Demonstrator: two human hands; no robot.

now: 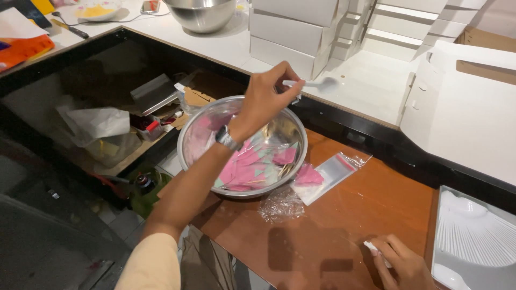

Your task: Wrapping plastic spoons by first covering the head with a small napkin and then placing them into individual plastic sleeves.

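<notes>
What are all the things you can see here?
Steel bowl: one, silver, on the brown table, holding pink and green triangle pieces.
Plastic spoon: one, white, above the bowl.
Zip bag: one, clear, beside the bowl, pink piece inside.
Crumpled wrap: one, clear, in front of the bowl.
White boxes: several, stacked on the white counter.
Second steel bowl: one, silver, far counter.
Wristwatch: one, dark, on left wrist.
Left hand: pinches the spoon.
Right hand: holds a small white piece on the table.
</notes>
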